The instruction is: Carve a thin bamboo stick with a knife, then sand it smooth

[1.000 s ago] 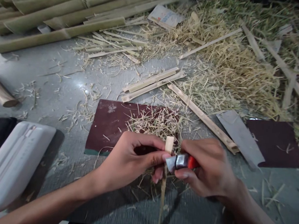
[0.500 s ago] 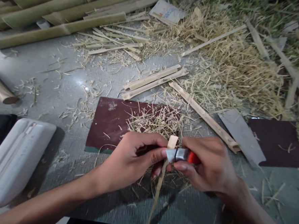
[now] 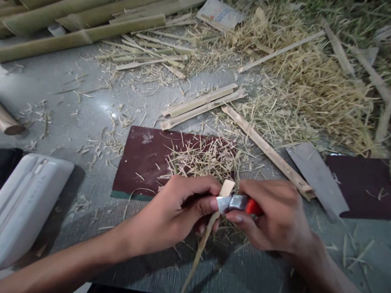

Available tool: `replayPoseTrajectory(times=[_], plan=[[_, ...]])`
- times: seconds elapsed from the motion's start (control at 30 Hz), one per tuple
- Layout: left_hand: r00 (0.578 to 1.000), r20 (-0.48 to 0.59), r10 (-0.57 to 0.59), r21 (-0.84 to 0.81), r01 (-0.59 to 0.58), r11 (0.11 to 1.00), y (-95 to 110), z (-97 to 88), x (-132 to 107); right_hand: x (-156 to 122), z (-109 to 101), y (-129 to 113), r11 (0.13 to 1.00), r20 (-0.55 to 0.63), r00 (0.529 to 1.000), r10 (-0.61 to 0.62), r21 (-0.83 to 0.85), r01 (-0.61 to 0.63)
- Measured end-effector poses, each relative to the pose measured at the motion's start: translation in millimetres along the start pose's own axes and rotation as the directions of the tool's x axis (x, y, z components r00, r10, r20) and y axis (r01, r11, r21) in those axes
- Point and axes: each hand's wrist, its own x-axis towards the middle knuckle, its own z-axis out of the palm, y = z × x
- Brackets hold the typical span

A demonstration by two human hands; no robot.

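My left hand (image 3: pixel 173 212) is closed around a thin pale bamboo strip (image 3: pixel 201 243), whose upper end pokes out above my thumb and whose long lower part slants down toward the bottom edge. My right hand (image 3: pixel 272 217) grips a knife (image 3: pixel 234 203) with a red handle and a short metal blade. The blade lies against the strip, right beside my left thumb. Both hands hover over the near edge of a dark maroon sandpaper sheet (image 3: pixel 143 163) strewn with bamboo shavings.
A white oblong case (image 3: pixel 23 205) lies at the left. Split bamboo slats (image 3: pixel 199 104) and a long slat (image 3: pixel 265 149) lie behind the sandpaper. A big shavings heap (image 3: pixel 311 82) fills the right. Green bamboo halves (image 3: pixel 76 36) line the back; a grey sheet (image 3: pixel 316 176) and second sandpaper (image 3: pixel 363 185) lie right.
The strip has tilted: its lower end swung left and its top leans right. The knife blade stays against it, and both hands have shifted only slightly.
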Motion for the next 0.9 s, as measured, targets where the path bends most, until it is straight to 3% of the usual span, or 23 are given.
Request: replayPoseTrajectory(times=[0.7, 0.83, 0.9], plan=[[0.994, 0.020, -0.109, -0.252, 0.111, 0.961, -3.2, 2.0, 1.2, -1.2, 0.3, 1.3, 0.981, -0.136, 0.990, 0.043, -0.183, -0.068], [0.977, 0.144, -0.154, -0.217, 0.183, 0.959, -4.4, 6.0, -1.1, 0.4, -10.8, 12.0, 0.959, -0.227, 0.957, 0.181, -0.176, -0.224], [0.980, 0.122, -0.160, -0.234, 0.185, 0.954, -4.4, 7.9, -1.1, 0.5, -13.4, 16.0, 0.948, -0.272, 0.940, 0.207, -0.180, -0.261]])
